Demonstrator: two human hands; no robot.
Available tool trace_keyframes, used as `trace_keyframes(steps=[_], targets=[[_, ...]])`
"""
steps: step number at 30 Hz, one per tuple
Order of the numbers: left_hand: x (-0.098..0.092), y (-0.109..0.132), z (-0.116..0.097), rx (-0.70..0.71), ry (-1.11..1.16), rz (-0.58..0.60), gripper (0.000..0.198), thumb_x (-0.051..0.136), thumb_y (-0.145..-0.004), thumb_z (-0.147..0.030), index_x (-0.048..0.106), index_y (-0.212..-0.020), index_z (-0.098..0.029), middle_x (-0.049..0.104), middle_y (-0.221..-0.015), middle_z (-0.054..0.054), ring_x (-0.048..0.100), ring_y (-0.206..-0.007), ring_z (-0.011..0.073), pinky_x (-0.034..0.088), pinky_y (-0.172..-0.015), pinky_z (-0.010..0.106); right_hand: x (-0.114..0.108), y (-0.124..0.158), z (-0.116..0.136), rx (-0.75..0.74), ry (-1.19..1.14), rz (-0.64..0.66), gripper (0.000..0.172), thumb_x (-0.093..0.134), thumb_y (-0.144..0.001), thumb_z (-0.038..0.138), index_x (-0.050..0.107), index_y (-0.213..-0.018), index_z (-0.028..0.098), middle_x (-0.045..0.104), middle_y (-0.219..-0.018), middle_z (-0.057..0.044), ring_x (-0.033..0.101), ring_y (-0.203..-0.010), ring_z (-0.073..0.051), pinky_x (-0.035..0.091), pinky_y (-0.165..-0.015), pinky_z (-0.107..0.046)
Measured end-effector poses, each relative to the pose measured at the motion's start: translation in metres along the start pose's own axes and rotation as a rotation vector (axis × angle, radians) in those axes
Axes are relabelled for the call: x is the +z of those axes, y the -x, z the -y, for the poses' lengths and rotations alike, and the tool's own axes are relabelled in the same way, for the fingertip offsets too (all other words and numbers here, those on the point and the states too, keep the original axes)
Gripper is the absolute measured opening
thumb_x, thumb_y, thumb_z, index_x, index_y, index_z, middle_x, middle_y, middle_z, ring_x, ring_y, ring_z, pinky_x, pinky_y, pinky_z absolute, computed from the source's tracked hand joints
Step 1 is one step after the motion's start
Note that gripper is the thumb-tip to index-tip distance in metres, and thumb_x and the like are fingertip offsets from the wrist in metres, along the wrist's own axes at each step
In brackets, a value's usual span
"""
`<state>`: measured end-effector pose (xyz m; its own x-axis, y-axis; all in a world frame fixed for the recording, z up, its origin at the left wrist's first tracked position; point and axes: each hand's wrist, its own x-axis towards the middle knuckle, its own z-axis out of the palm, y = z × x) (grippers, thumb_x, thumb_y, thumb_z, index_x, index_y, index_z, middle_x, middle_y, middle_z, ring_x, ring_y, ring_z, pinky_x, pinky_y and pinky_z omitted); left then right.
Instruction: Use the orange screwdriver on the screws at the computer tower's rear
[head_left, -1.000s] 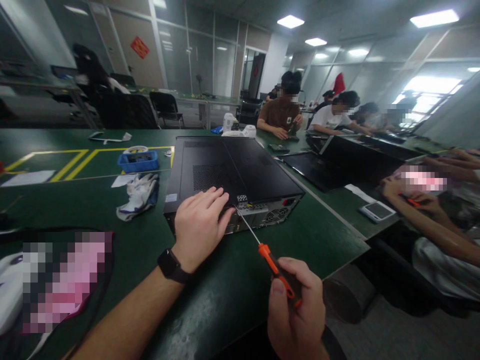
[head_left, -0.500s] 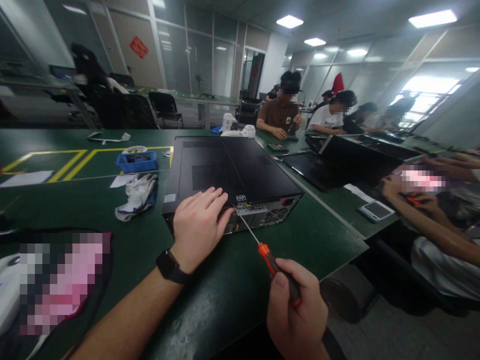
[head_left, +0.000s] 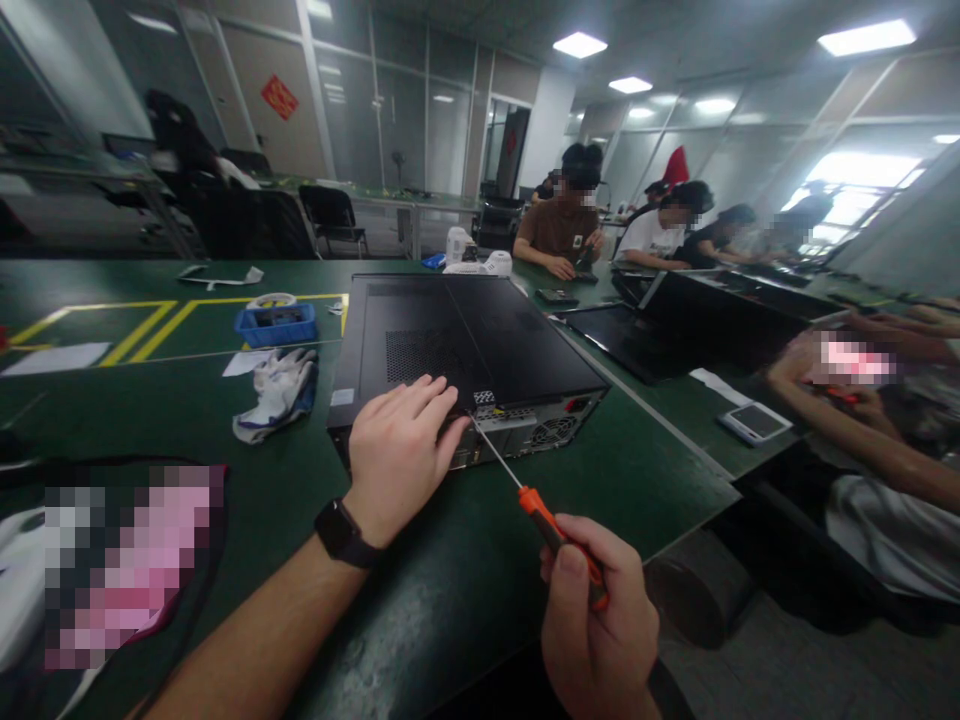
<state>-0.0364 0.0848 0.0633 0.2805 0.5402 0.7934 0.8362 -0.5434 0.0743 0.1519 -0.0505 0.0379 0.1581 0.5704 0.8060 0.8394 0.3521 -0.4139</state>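
Note:
A black desktop computer case (head_left: 487, 335) lies flat on the green table, its rear panel with a fan grille facing me. My left hand (head_left: 401, 425) rests on its near top edge, fingers stretched out over the cover and thumb at the rear edge. In my right hand (head_left: 600, 610) is an orange and dark screwdriver (head_left: 538, 508), gripped by its handle. The shaft points up and left, its tip at the rear panel's upper edge beside my left thumb. Whether a screw sits under the tip is too small to tell.
Left of the case are work gloves (head_left: 277, 390) and a blue bin (head_left: 277, 325) of small parts. On the right stand an opened computer case (head_left: 720, 320) and a phone-like device (head_left: 754, 422). A co-worker's arms (head_left: 840, 400) reach in there. Other people sit farther back.
The screwdriver handle has turned about its axis, showing more orange on top. My right hand has shifted slightly right with it; my left hand stays on the case.

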Motion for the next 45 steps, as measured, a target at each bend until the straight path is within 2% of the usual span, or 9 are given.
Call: trace_keyframes(steps=[5,11,17,22,27,32,37,42,45], targets=[[-0.0002,0.0005,-0.0002,-0.007,0.009,0.012,0.026,0.067,-0.101,-0.032,0.076,-0.121,-0.019,0.08,-0.13,0.011,0.076,-0.122,0.0319,0.06,-0.102,0.052,0.0022,-0.0018,0.002,-0.043,-0.066,-0.023,0.02,0.057,-0.1,0.025,0.062,-0.118,0.02,0.076,-0.093,-0.006,0.076,-0.074,-0.018,0.064,-0.065,-0.029],[0.0004,0.0009,0.0009,-0.015,0.027,0.013,0.027,0.067,-0.1,-0.032,0.076,-0.122,-0.019,0.08,-0.131,0.012,0.076,-0.122,0.0327,0.06,-0.102,0.054,0.0041,0.0031,-0.0006,0.032,-0.02,-0.042,0.02,0.06,-0.101,0.029,0.064,-0.119,0.021,0.076,-0.091,-0.004,0.072,-0.063,-0.016,0.062,-0.062,-0.028],[-0.001,-0.0003,0.0,-0.018,0.042,0.018,0.027,0.067,-0.1,-0.032,0.077,-0.122,-0.019,0.08,-0.131,0.013,0.075,-0.123,0.033,0.059,-0.102,0.054,0.0029,-0.0026,0.0015,-0.06,-0.12,-0.01,0.019,0.057,-0.098,0.022,0.062,-0.117,0.021,0.074,-0.094,-0.005,0.076,-0.079,-0.018,0.064,-0.067,-0.03],[-0.0007,-0.0001,-0.0007,-0.011,0.022,0.015,0.026,0.067,-0.101,-0.032,0.076,-0.121,-0.018,0.08,-0.131,0.012,0.075,-0.123,0.0324,0.06,-0.102,0.053,0.0027,0.0025,-0.0013,0.021,-0.034,-0.005,0.018,0.057,-0.102,0.023,0.065,-0.119,0.021,0.077,-0.092,-0.004,0.073,-0.066,-0.015,0.062,-0.061,-0.027],[-0.0003,0.0,-0.0002,-0.002,0.007,0.007,0.026,0.066,-0.101,-0.032,0.076,-0.12,-0.017,0.08,-0.13,0.012,0.076,-0.121,0.0326,0.06,-0.1,0.052,0.0037,-0.0012,-0.0007,-0.041,-0.106,-0.027,0.02,0.06,-0.099,0.024,0.062,-0.118,0.02,0.076,-0.095,-0.005,0.077,-0.08,-0.019,0.065,-0.069,-0.03],[-0.0019,-0.0007,-0.0008,0.001,0.005,0.003,0.025,0.068,-0.1,-0.032,0.076,-0.119,-0.018,0.081,-0.129,0.011,0.076,-0.121,0.0325,0.061,-0.1,0.052,0.0046,0.0018,-0.0028,-0.009,-0.045,-0.031,0.016,0.059,-0.102,0.024,0.066,-0.116,0.021,0.076,-0.085,-0.002,0.074,-0.064,-0.015,0.062,-0.061,-0.025],[-0.0029,-0.0017,-0.0014,-0.002,0.009,0.002,0.025,0.067,-0.101,-0.032,0.076,-0.119,-0.017,0.081,-0.128,0.012,0.076,-0.121,0.032,0.06,-0.101,0.051,0.0022,0.001,0.0003,-0.02,-0.068,-0.005,0.02,0.057,-0.101,0.027,0.064,-0.118,0.02,0.077,-0.095,-0.007,0.078,-0.077,-0.019,0.065,-0.067,-0.029],[-0.0004,-0.0003,-0.0001,-0.018,0.03,0.013,0.027,0.067,-0.1,-0.032,0.076,-0.122,-0.019,0.08,-0.132,0.012,0.075,-0.123,0.0325,0.059,-0.103,0.053,0.0025,0.0031,-0.0024,0.004,-0.031,-0.014,0.017,0.057,-0.102,0.024,0.067,-0.117,0.021,0.075,-0.084,-0.001,0.071,-0.06,-0.013,0.058,-0.056,-0.023],[0.0005,0.0005,0.0003,-0.018,0.032,0.016,0.027,0.067,-0.1,-0.032,0.076,-0.122,-0.02,0.079,-0.132,0.011,0.075,-0.124,0.0323,0.059,-0.103,0.053,0.0027,0.0016,-0.0024,0.013,-0.051,-0.001,0.019,0.057,-0.103,0.028,0.066,-0.119,0.021,0.076,-0.086,-0.002,0.072,-0.062,-0.014,0.059,-0.058,-0.025]])
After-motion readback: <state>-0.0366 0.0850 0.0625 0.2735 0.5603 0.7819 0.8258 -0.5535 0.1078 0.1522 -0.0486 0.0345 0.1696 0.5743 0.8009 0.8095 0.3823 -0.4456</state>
